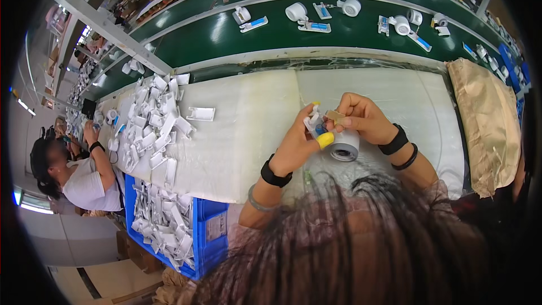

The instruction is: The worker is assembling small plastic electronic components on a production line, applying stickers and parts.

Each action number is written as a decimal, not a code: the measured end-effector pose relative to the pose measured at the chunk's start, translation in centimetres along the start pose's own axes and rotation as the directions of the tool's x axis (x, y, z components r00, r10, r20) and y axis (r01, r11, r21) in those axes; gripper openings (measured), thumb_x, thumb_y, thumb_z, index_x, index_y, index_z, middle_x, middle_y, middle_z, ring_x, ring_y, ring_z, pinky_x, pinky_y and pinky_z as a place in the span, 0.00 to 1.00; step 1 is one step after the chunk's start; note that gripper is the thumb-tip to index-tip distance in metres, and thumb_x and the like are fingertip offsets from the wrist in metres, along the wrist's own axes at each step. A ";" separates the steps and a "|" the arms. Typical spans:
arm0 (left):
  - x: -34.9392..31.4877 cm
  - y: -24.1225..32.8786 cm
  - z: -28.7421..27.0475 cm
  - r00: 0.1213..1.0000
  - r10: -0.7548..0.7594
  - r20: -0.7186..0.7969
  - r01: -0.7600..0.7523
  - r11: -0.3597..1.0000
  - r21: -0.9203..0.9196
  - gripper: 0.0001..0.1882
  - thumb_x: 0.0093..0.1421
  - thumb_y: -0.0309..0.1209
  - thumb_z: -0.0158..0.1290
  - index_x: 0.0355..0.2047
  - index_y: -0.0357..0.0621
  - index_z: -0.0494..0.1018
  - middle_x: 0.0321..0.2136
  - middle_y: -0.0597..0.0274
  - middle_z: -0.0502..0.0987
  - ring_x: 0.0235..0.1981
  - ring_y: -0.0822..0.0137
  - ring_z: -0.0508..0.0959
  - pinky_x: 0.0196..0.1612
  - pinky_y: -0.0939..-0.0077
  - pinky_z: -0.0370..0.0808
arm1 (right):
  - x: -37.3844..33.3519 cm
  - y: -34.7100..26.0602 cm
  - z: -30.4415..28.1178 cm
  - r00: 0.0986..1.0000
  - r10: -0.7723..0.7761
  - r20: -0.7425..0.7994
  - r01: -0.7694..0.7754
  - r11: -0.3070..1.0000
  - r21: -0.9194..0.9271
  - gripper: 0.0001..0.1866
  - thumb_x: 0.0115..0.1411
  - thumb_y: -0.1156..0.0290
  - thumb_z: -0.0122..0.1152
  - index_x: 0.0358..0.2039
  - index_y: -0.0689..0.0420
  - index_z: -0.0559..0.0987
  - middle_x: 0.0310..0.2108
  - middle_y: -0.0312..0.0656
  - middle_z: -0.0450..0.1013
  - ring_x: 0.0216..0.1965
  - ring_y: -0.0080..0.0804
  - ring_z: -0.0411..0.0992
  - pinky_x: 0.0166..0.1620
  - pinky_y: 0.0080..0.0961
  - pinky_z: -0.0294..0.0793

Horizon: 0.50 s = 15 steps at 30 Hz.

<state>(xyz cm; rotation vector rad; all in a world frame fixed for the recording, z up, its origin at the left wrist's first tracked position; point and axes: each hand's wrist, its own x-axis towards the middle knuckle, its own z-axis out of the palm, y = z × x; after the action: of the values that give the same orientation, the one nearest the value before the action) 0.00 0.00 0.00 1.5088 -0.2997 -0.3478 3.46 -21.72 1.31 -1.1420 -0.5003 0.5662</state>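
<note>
White foam sheeting lies before me. Just beside one white cylindrical plastic housing, my left hand holds a white plastic shell, and my right hand pinches a small flat tan piece. Farther lies a green conveyor belt.

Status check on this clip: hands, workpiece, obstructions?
Left hand holding white part; right hand pinching tan piece. Grey-rimmed white cylinder close below. Hair blocking lower view; pile of white parts off left.

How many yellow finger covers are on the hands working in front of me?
2, both on the left hand: the thumb cover and a fingertip cover at the far side of the held white part. Others may be hidden.
</note>
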 end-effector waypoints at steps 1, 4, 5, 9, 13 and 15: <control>0.0 0.0 0.2 0.998 -0.006 0.060 0.008 0.999 -0.031 0.35 0.61 0.24 0.53 0.64 0.40 0.48 0.47 0.64 0.67 0.49 0.72 0.68 0.52 0.76 0.67 | 0.0 -0.1 0.1 1.000 -0.016 0.012 0.016 0.999 0.030 0.15 0.59 0.65 0.62 0.38 0.61 0.71 0.37 0.45 0.77 0.43 0.33 0.74 0.52 0.29 0.70; 0.1 0.4 0.5 0.994 0.005 0.110 0.008 0.993 -0.114 0.30 0.61 0.22 0.51 0.61 0.38 0.53 0.44 0.65 0.69 0.47 0.74 0.69 0.51 0.77 0.68 | -0.1 -0.5 -0.4 0.998 -0.035 0.046 0.031 0.997 0.075 0.12 0.59 0.67 0.61 0.36 0.62 0.72 0.34 0.45 0.77 0.43 0.32 0.74 0.51 0.28 0.70; 0.1 0.5 0.5 0.996 0.018 0.092 -0.002 0.986 -0.167 0.27 0.61 0.22 0.51 0.59 0.37 0.56 0.42 0.66 0.70 0.46 0.74 0.70 0.50 0.77 0.68 | -0.1 -0.6 -0.6 0.997 -0.034 0.074 0.027 0.996 0.090 0.10 0.59 0.68 0.60 0.35 0.62 0.74 0.34 0.44 0.77 0.43 0.32 0.74 0.51 0.28 0.69; 0.1 0.4 -0.1 0.999 0.039 -0.019 -0.040 0.996 -0.077 0.23 0.61 0.22 0.50 0.57 0.36 0.61 0.38 0.66 0.72 0.39 0.74 0.73 0.46 0.79 0.70 | -0.4 -1.3 -1.8 0.991 0.006 0.132 -0.004 1.000 -0.017 0.08 0.60 0.74 0.57 0.38 0.63 0.76 0.36 0.42 0.78 0.40 0.25 0.75 0.49 0.23 0.71; 0.0 0.8 -0.5 0.999 -0.004 0.036 0.008 0.995 -0.103 0.22 0.61 0.22 0.50 0.56 0.37 0.62 0.35 0.65 0.73 0.28 0.75 0.73 0.34 0.80 0.72 | -0.8 -1.7 -1.7 0.971 -0.015 0.237 0.071 0.971 -0.230 0.10 0.58 0.74 0.60 0.40 0.63 0.77 0.35 0.38 0.78 0.39 0.24 0.74 0.49 0.23 0.70; -0.1 0.9 -0.5 0.998 0.028 0.064 -0.020 0.993 -0.118 0.22 0.61 0.23 0.50 0.56 0.37 0.61 0.34 0.64 0.73 0.25 0.75 0.73 0.30 0.80 0.72 | -1.0 -1.8 -0.9 0.975 -0.024 0.223 0.108 0.921 -0.375 0.11 0.57 0.73 0.61 0.41 0.62 0.76 0.34 0.37 0.77 0.38 0.23 0.74 0.48 0.23 0.70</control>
<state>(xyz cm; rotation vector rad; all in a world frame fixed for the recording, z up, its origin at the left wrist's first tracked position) 0.10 0.50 0.89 1.3788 -0.3436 -0.3902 3.55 -23.58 2.66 -1.4398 -0.8628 0.5482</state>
